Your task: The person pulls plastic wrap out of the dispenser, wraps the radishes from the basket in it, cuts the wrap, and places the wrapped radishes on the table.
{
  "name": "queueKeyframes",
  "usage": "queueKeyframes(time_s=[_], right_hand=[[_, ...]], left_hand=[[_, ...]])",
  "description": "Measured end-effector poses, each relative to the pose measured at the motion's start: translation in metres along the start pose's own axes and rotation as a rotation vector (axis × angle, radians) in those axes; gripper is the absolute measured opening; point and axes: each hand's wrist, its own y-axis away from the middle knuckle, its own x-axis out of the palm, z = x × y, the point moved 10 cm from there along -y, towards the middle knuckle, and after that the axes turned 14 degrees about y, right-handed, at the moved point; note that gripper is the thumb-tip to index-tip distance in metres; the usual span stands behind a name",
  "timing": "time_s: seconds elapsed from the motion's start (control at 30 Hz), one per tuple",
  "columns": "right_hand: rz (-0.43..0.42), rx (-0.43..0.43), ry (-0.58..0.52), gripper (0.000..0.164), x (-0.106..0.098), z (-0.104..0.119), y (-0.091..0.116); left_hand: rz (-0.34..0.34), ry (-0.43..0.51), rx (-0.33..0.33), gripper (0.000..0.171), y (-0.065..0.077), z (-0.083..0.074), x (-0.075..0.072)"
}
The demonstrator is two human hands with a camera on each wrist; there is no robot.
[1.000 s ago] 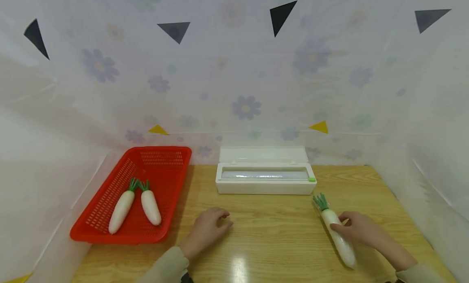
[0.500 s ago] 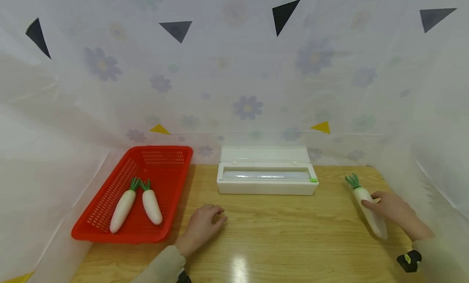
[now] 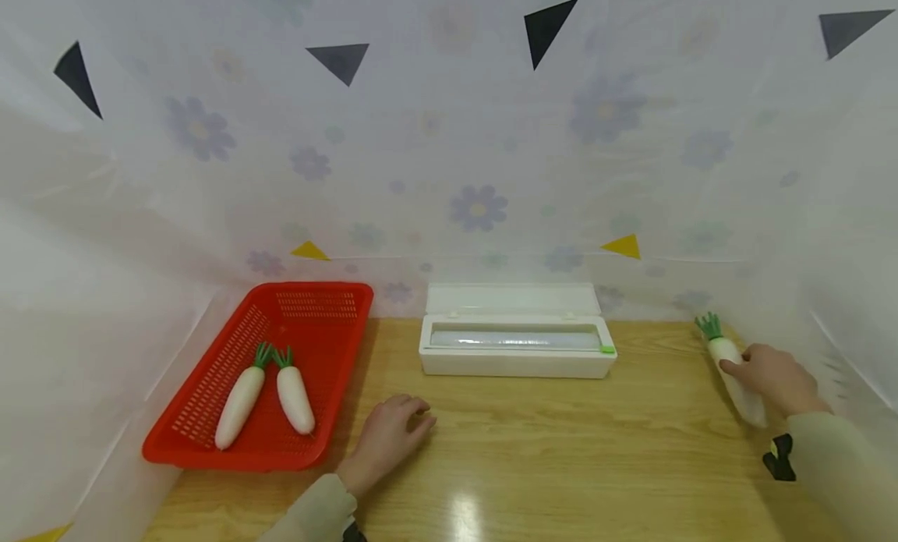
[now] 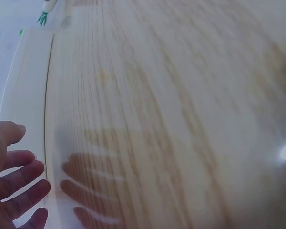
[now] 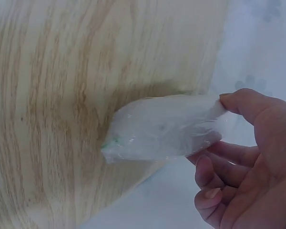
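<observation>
Near the table's right edge my right hand (image 3: pixel 780 377) grips a white radish (image 3: pixel 737 386) with a green leafy top. Up close in the right wrist view, clear plastic film covers this radish (image 5: pixel 167 126), pinched between thumb and fingers. My left hand (image 3: pixel 387 433) holds nothing and lies low over the table, its fingers loosely bent. In the left wrist view the fingers of that left hand (image 4: pixel 21 183) are spread apart. Two more white radishes lie side by side in a red basket (image 3: pixel 344 370), the longer radish (image 3: pixel 241 405) left of the shorter radish (image 3: pixel 295 400).
A white cling film box (image 3: pixel 519 364) stands at the back middle with its lid (image 3: pixel 512 299) raised and a film roll (image 3: pixel 515 339) inside. The wooden table (image 3: pixel 561 448) meets pale plastic sheeting (image 3: pixel 477 136) at the back and sides.
My right hand has carried the wrapped radish right and away from me, to the table's right side. The left hand has shifted only slightly.
</observation>
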Motion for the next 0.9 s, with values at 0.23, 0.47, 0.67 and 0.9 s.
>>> queueKeyframes(time_s=[0.23,0.47,0.67,0.9], right_hand=[[0.012,0.017,0.009,0.085,0.008,-0.008,-0.003],[-0.004,0.018,0.009,0.091,0.013,-0.012,-0.006],[0.041,0.010,-0.010,0.089,0.024,-0.012,-0.009],[-0.057,0.010,0.048,0.103,0.018,-0.012,-0.008]], left_hand=[[-0.001,0.001,-0.002,0.017,0.000,-0.003,-0.001],[0.000,0.005,-0.014,0.017,-0.001,-0.002,-0.001],[-0.006,-0.002,0.003,0.015,0.000,-0.003,0.000],[-0.011,0.008,-0.008,0.016,0.001,-0.004,-0.001]])
